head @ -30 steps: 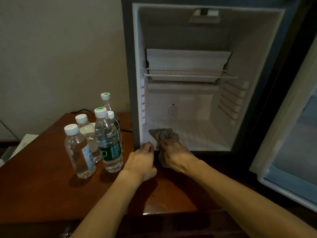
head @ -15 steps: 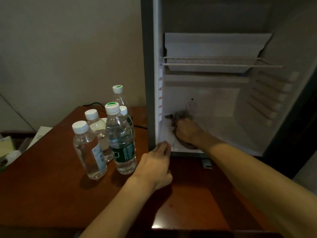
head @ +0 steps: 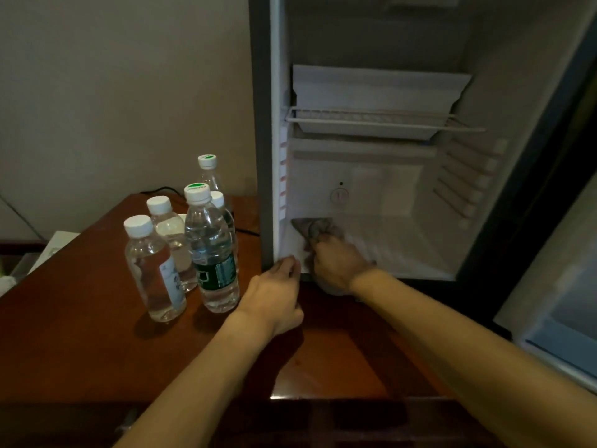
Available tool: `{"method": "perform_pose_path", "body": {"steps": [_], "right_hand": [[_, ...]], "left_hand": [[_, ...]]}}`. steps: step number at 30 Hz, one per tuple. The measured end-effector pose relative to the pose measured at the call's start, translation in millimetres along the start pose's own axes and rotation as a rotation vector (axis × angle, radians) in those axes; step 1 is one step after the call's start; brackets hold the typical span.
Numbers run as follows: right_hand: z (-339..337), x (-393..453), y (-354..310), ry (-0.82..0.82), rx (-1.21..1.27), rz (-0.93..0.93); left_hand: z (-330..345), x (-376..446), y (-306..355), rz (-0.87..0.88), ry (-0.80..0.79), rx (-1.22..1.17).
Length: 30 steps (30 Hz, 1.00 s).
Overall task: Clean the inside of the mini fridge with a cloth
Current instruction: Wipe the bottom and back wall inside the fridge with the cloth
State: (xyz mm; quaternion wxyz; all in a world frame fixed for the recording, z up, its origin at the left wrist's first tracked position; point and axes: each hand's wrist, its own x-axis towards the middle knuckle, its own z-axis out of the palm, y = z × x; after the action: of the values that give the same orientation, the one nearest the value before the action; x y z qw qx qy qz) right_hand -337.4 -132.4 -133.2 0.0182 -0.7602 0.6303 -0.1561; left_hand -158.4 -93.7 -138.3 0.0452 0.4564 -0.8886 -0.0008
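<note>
The left hand (head: 274, 295) rests on the brown table (head: 80, 334), its curled fingers touching the bottom left corner of the open mini fridge (head: 371, 195) and holding nothing. Just past it, the right hand (head: 339, 263) grips the gray cloth (head: 315, 228), which pokes out past its fingers on the fridge floor, near the left wall. Water bottles (head: 211, 253) stand by the table's far edge, left of the fridge. A plain wall (head: 113, 92) is behind.

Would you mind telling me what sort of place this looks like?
Probably a hotel room: a mini fridge stands open on a wooden desk, with several small water bottles taken out beside it, against a plain wall.
</note>
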Motion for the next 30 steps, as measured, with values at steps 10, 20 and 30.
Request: {"method": "perform_pose_path", "body": {"steps": [10, 20, 30], "right_hand": [[2.1, -29.8, -18.4, -0.127, -0.167, 0.033], [15.1, 63.1, 20.1, 0.005, -0.168, 0.008], [15.0, 79.9, 34.9, -0.001, -0.084, 0.027]], "left_hand": [[-0.4, -2.0, 8.0, -0.062, -0.027, -0.011], [12.0, 4.7, -9.0, 0.003, 0.076, -0.027], [10.2, 6.1, -5.0, 0.013, 0.073, -0.017]]}}
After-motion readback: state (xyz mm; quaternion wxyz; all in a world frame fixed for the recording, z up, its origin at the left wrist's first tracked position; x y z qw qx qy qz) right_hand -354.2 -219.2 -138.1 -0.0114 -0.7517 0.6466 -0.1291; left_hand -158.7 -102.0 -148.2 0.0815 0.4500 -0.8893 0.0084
